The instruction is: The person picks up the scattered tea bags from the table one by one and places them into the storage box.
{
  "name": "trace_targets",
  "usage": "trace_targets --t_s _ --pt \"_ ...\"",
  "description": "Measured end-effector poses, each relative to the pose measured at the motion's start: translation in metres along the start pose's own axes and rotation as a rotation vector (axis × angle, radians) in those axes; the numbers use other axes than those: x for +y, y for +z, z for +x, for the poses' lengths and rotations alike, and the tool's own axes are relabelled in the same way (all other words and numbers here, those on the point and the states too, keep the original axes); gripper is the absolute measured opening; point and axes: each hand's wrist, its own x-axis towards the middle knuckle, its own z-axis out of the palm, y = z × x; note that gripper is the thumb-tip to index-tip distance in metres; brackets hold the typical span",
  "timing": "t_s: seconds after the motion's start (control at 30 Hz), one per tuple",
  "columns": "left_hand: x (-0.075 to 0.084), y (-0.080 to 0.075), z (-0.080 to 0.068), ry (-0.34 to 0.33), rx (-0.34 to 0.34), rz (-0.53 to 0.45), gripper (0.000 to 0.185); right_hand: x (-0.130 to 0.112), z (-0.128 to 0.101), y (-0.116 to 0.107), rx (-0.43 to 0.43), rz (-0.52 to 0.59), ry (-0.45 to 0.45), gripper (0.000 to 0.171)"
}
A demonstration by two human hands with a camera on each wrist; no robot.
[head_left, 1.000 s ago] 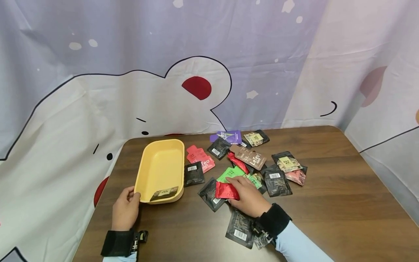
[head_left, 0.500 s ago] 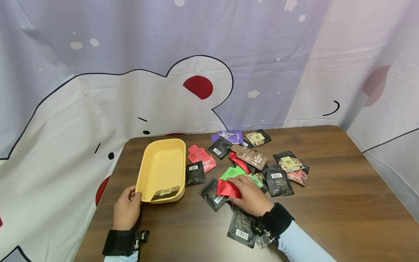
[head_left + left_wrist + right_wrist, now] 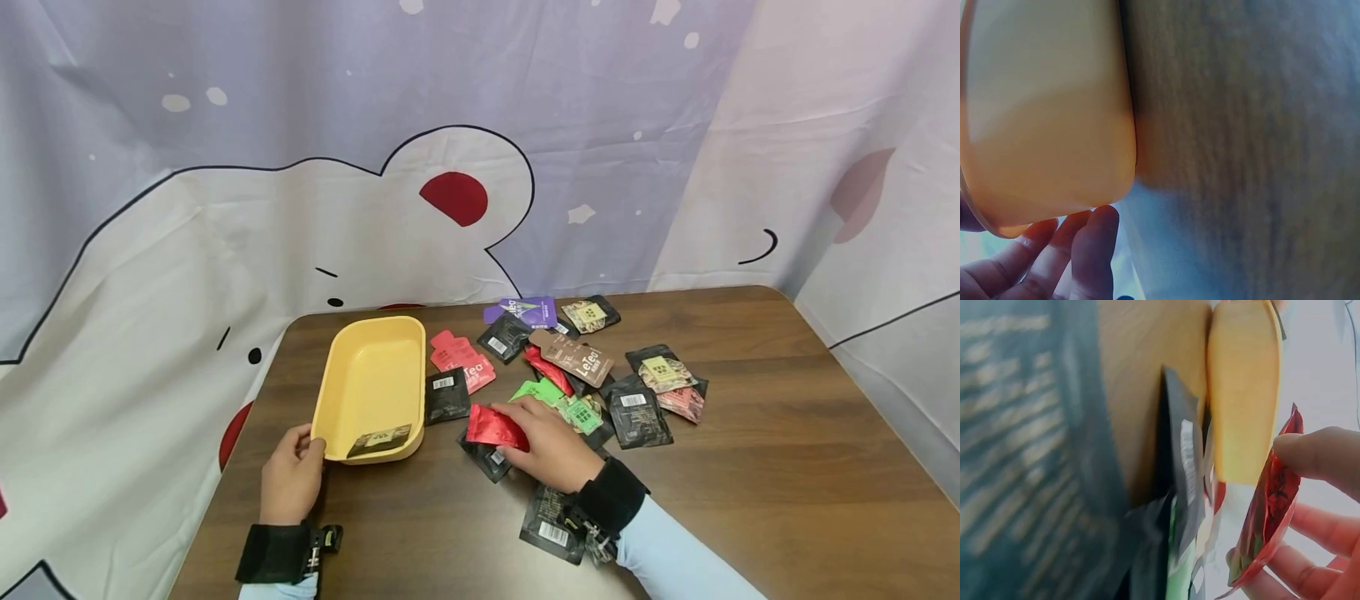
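My right hand [image 3: 553, 446] pinches a shiny red packet [image 3: 497, 427] between thumb and fingers. In the right wrist view the red packet [image 3: 1272, 509] is held up off the table. Beneath it in the head view lies a black packet [image 3: 486, 460], partly covered. My left hand [image 3: 291, 477] grips the near left corner of a yellow tray [image 3: 324, 392], thumb at the rim. The left wrist view shows fingertips [image 3: 1105, 219] against the outer wall of the tray [image 3: 1054, 144]. Inside the tray, one dark patterned packet [image 3: 380, 441] leans at the near end.
Packets lie spread to the tray's right: a black one [image 3: 447, 396], pink sleeves [image 3: 461, 360], a purple sleeve [image 3: 528, 312], a brown sleeve [image 3: 573, 356] and a green-labelled one [image 3: 583, 415]. Another black packet [image 3: 551, 521] is under my right wrist. A curtain [image 3: 300, 225] hangs behind the table [image 3: 787, 417].
My right hand has shifted left with the red packet, toward the tray, uncovering more of the green-labelled packet. The left hand and tray stay put.
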Motion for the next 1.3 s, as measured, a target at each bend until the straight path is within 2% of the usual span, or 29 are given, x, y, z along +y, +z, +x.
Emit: trace_targets --t_s 0.33,0.8,1.07,1.3 --pt "0.0 -0.002 0.002 0.007 0.007 -0.002 0.046 -0.031 0.028 0.002 -0.073 0.009 -0.098 0.061" --pt "0.004 0.003 -0.001 0.013 0.0 -0.019 0.045 -0.084 0.068 0.009 -0.175 0.051 -0.209 0.061" --pt "0.008 0.004 0.0 0.004 0.017 -0.006 0.045 -0.105 0.089 0.023 -0.201 -0.017 -0.275 0.061" --pt "0.001 0.002 -0.001 0.015 0.001 0.008 0.045 -0.124 0.099 0.038 -0.234 -0.094 -0.317 0.06"
